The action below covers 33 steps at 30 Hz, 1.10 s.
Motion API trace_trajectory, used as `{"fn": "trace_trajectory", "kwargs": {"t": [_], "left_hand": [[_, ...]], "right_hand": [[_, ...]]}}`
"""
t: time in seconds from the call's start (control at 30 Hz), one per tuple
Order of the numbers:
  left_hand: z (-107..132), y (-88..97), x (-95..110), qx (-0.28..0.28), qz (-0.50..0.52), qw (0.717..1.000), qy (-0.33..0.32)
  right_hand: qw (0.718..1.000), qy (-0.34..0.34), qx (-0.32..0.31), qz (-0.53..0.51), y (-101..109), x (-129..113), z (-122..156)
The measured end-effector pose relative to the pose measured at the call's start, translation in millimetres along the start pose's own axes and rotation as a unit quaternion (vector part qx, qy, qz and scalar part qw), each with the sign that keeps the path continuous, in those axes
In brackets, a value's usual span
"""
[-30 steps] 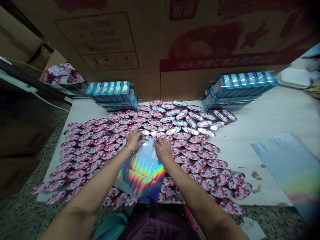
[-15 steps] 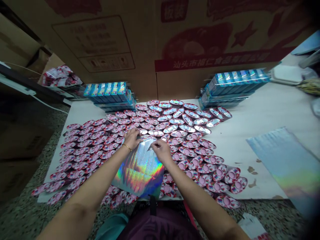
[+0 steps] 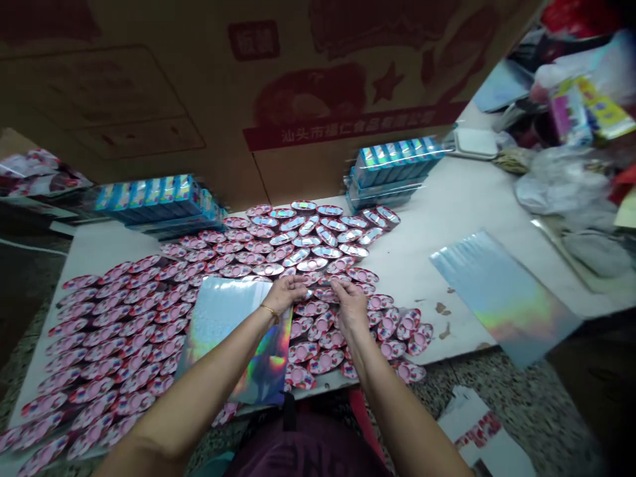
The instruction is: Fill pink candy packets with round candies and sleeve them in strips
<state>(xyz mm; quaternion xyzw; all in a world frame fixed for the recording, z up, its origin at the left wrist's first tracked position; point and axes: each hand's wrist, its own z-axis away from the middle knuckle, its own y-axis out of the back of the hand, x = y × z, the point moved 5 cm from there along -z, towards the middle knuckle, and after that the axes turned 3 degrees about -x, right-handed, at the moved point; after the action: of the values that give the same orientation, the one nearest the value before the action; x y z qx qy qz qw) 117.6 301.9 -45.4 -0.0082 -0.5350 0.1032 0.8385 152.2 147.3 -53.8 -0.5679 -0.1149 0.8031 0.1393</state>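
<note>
My left hand (image 3: 288, 293) pinches at a small shiny piece, which looks like a silver sticker (image 3: 309, 293), above the oval packs. A short gap to the right, my right hand (image 3: 350, 301) has thumb and fingers pressed together at the end of a red-and-white oval pack; what they pinch is too small to make out. Under my left wrist lies a rainbow-silver holographic sheet (image 3: 218, 308), on top of the packs. Rows of pink-centred oval packs (image 3: 106, 349) stand close together around it. Packs farther back carry silver strips on top (image 3: 305, 242).
A large printed carton (image 3: 308, 159) rises behind the packs. Blue boxes in clear wrap stand at left (image 3: 154, 199) and right (image 3: 392, 169). Another holographic sheet (image 3: 501, 291) overhangs the white table's (image 3: 397, 278) front edge. Plastic bags (image 3: 566, 185) lie far right.
The view has swung right. Both hands have moved from the sheet's top edge to the packs at its right. The small silver piece was at my right fingers; now a shiny piece shows at my left.
</note>
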Motion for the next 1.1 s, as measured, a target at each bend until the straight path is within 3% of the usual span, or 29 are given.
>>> {"fn": "trace_trajectory", "kwargs": {"t": [0.07,0.17,0.23,0.33,0.43,0.57,0.7,0.8,0.87,0.93,1.0,1.1], "left_hand": [[-17,-21.9,2,-0.018,-0.032,0.999,-0.01],[-46,-55.9,10,-0.045,-0.158,0.985,-0.044],[-64,-75.0,17,-0.032,-0.277,0.958,-0.072],[-84,-97.6,27,-0.009,-0.44,0.893,-0.095],[-93,-111.3,32,-0.003,-0.543,0.834,-0.098],[-96,-118.3,36,0.007,-0.617,0.781,-0.1],[-97,-126.2,36,0.004,-0.661,0.743,-0.107],[-96,-129.0,37,0.018,-0.671,0.735,-0.098],[-90,-121.1,40,0.035,-0.66,0.743,-0.101],[-77,-98.4,49,0.057,-0.639,0.756,-0.131],[-57,-58.0,60,0.071,-0.615,0.765,-0.177],[-19,24.8,68,0.063,-0.62,0.759,-0.188]], "right_hand": [[0.995,0.062,0.068,0.041,27,-5,-8],[0.967,0.145,0.16,0.14,60,-16,-21],[0.931,0.185,0.211,0.233,74,-25,-27],[0.872,0.197,0.26,0.364,82,-38,-34],[0.84,0.178,0.274,0.433,84,-43,-38],[0.824,0.17,0.262,0.473,83,-40,-42],[0.812,0.168,0.256,0.496,82,-34,-47],[0.808,0.159,0.256,0.506,85,-36,-50],[0.808,0.163,0.247,0.51,88,-41,-49],[0.815,0.2,0.205,0.504,88,-47,-45],[0.824,0.262,0.128,0.486,80,-51,-37],[0.824,0.329,-0.009,0.461,45,-43,-20]]}}
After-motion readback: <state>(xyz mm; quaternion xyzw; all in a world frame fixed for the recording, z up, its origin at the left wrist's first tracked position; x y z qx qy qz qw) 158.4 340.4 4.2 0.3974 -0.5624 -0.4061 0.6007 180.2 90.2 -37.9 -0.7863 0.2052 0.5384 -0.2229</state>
